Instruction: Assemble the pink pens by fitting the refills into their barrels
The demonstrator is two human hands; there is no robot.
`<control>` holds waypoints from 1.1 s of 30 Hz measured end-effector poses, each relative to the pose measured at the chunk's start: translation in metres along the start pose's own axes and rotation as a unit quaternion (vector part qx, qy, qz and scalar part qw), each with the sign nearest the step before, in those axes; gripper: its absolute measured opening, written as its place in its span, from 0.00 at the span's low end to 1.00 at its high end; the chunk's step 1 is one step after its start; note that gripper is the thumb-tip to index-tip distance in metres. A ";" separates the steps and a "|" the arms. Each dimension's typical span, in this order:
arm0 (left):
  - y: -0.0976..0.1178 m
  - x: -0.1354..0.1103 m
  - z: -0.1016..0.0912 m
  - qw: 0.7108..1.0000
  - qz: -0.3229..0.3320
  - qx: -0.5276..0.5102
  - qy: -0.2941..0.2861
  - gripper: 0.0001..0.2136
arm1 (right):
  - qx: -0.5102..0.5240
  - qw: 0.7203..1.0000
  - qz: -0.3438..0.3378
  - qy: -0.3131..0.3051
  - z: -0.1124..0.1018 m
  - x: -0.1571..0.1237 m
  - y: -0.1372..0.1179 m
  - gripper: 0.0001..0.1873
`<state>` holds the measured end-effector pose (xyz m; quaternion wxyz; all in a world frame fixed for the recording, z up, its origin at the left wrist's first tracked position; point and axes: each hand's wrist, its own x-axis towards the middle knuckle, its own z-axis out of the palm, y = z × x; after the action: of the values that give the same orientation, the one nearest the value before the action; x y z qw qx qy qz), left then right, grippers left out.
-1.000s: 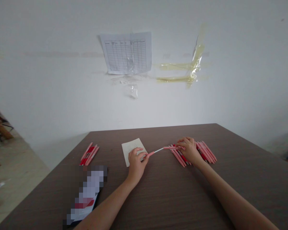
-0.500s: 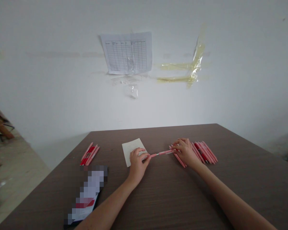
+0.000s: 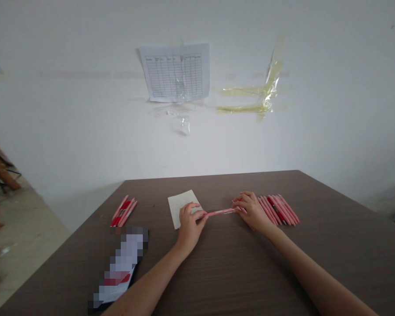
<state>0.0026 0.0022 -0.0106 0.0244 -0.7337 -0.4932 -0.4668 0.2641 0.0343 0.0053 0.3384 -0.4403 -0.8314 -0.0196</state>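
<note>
A pink pen (image 3: 220, 212) lies level between my two hands above the dark table. My left hand (image 3: 189, 224) is closed, pinching the pen's left end between thumb and fingertips, beside a pale paper pad (image 3: 175, 205). At the other end, the fingers of my right hand (image 3: 252, 210) grip the pen and hide its tip. Close by on the right, a row of pink pens (image 3: 288, 210) with a red one (image 3: 276, 209) among them lies side by side, partly covered by my right hand.
A smaller group of pink and red pens (image 3: 123, 211) lies on the left of the brown table (image 3: 217, 272). Nearer me is a long flat pack (image 3: 118, 267), blurred out in blocks. Behind the table stands a white wall with a taped printed sheet (image 3: 177, 72).
My right hand has moved slightly left. The pen's two parts, which had a small gap with a pale piece showing between them, now meet in one line.
</note>
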 end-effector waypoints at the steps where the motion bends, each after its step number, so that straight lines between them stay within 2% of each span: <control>1: 0.000 0.000 0.000 1.000 -0.001 -0.001 -0.001 0.03 | 0.004 1.000 -0.002 -0.003 0.000 0.000 -0.001 0.06; 8: 0.000 0.000 0.001 1.000 0.003 -0.018 -0.010 0.03 | 0.014 0.999 -0.002 -0.042 0.001 0.000 -0.006 0.07; 24: 0.001 0.001 0.000 0.999 -0.005 -0.029 -0.021 0.02 | 0.033 0.998 0.015 -0.050 0.004 -0.001 -0.006 0.20; 26: 0.001 0.001 0.000 0.999 -0.006 -0.026 -0.019 0.01 | 0.035 0.998 0.017 -0.046 0.003 -0.001 -0.005 0.19; 29: 0.000 0.001 0.000 1.000 -0.007 -0.024 -0.015 0.02 | 0.029 0.998 0.012 -0.047 0.003 -0.001 -0.003 0.12; 31: -0.001 0.001 0.001 1.000 -0.008 -0.025 -0.012 0.02 | 0.023 0.999 -0.003 -0.044 0.004 -0.001 0.001 0.07; 33: -0.002 0.000 0.002 1.000 -0.007 -0.024 -0.009 0.02 | 0.020 0.999 -0.020 -0.030 0.007 -0.001 0.005 0.06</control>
<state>0.0028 0.0042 -0.0121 -0.0005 -0.7346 -0.4875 -0.4720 0.2648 0.0386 -0.0022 0.3221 -0.4165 -0.8501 0.0036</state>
